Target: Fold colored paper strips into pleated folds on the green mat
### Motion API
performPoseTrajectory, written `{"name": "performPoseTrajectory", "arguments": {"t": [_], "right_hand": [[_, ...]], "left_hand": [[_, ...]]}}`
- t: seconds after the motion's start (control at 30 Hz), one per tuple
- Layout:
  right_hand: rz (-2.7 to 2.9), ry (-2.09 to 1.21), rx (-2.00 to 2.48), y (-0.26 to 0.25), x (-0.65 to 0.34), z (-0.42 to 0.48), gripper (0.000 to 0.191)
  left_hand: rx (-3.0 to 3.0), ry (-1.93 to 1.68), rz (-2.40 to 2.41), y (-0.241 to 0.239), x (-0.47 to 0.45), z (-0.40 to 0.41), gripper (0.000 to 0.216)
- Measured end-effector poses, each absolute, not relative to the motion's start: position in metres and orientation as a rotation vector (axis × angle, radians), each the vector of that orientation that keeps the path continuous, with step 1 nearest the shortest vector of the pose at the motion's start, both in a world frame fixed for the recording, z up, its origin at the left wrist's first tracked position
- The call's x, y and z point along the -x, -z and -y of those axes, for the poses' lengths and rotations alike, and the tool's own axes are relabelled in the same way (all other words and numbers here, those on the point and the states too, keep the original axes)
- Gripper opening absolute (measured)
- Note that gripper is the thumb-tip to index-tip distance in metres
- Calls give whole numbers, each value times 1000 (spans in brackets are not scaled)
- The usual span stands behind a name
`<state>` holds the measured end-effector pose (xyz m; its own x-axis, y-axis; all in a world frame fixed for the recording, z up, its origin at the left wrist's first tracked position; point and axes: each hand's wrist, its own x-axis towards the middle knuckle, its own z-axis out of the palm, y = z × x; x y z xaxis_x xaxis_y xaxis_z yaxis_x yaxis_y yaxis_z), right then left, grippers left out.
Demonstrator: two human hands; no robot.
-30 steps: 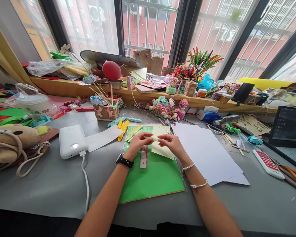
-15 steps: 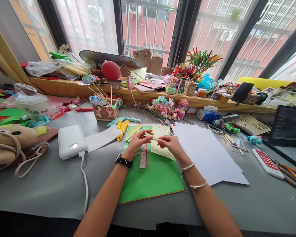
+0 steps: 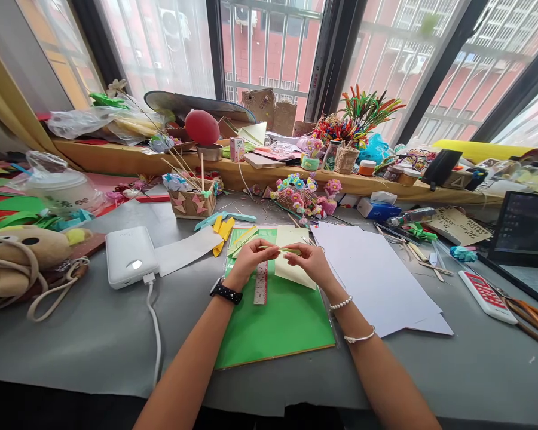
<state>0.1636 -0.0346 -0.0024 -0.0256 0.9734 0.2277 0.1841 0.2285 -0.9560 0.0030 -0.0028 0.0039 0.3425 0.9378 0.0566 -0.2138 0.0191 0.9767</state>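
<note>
Between my two hands is a narrow piece of pale green paper, seen nearly edge-on. My left hand pinches one end of it, and my right hand pinches the other. Both hands are above a bright green sheet of paper in a clear sleeve. A small printed ruler lies on that sheet, just under my left hand. Below my right hand rests a pale yellow-green sheet. Folded yellow-green strips lie beyond my left fingers.
White paper sheets lie to the right, near a calculator and a laptop. On the left are a white power bank with a cable and a plush bear. A cardboard box holding sticks stands behind.
The paper in my hands has tipped from showing its pale face to lying nearly edge-on. My fingers have shifted slightly along it; the things on the table are unmoved.
</note>
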Motion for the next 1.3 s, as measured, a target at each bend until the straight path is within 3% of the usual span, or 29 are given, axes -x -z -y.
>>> {"name": "performPoseTrajectory", "arguments": {"t": [0.57, 0.9, 1.3], "right_hand": [[1317, -872, 1162, 2, -163, 36, 15], [1231, -902, 1199, 7, -171, 29, 22], [1173, -742, 1170, 2, -176, 31, 31]], "left_hand": [[-1288, -1107, -868, 0, -3, -2, 23], [-1285, -1167, -984, 0, -3, -3, 18], [-1162, -1174, -966, 4, 0, -7, 27]]}}
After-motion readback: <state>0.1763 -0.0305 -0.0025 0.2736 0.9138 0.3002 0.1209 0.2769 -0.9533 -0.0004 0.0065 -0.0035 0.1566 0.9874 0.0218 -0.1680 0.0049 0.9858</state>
